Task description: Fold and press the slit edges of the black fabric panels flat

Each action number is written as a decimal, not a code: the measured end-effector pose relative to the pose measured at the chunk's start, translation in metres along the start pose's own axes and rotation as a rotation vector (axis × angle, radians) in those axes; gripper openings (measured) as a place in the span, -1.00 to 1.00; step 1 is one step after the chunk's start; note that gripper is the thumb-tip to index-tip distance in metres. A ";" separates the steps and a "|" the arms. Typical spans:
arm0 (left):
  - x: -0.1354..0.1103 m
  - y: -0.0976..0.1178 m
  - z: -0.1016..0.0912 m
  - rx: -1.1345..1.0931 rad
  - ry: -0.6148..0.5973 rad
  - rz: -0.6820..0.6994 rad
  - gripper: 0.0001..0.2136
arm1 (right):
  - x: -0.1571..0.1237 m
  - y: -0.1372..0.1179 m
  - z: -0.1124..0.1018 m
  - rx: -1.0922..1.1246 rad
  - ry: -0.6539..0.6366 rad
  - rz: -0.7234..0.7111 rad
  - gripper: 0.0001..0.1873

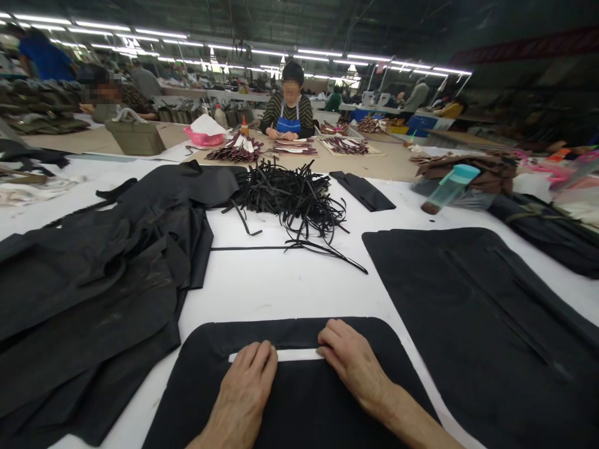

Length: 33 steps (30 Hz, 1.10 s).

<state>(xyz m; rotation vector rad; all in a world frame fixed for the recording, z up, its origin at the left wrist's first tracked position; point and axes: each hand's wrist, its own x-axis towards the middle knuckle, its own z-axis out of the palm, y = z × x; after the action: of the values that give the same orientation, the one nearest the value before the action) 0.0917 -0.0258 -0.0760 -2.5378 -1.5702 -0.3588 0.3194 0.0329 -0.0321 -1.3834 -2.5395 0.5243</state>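
Observation:
A black fabric panel (299, 386) with rounded corners lies on the white table right in front of me. A narrow slot (294, 355) runs across it and shows white through. My left hand (246, 390) rests flat on the panel, its fingertips at the slot's left end. My right hand (353, 365) lies on the panel too, fingers together and pressing at the slot's right end. Neither hand holds anything.
A heap of black fabric pieces (93, 280) lies at the left and a stack of black panels (477, 318) at the right. Black strips (290, 199) are piled ahead. A teal-capped bottle (449, 187) lies at the right. A person in a blue apron (287, 115) sits across.

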 end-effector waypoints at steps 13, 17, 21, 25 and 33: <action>0.010 0.020 -0.018 0.218 -0.128 0.023 -0.55 | 0.007 -0.016 -0.018 -0.181 -0.181 0.336 -0.87; 0.009 0.021 -0.020 0.259 -0.141 0.056 -0.50 | 0.014 -0.020 -0.021 -0.219 -0.215 0.373 -0.86; 0.010 0.022 -0.023 0.266 -0.174 0.062 -0.41 | 0.018 -0.019 -0.022 -0.221 -0.233 0.386 -0.84; 0.017 0.026 -0.026 0.251 -0.187 0.043 -0.40 | 0.022 -0.020 -0.027 -0.218 -0.257 0.402 -0.84; 0.029 0.045 -0.014 0.216 -0.135 0.027 -0.60 | 0.023 -0.020 -0.032 -0.196 -0.251 0.408 -0.85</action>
<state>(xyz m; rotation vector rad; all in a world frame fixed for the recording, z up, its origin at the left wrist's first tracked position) 0.1431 -0.0242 -0.0540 -2.4577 -1.5243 -0.0133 0.3030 0.0490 0.0055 -2.0475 -2.5556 0.5568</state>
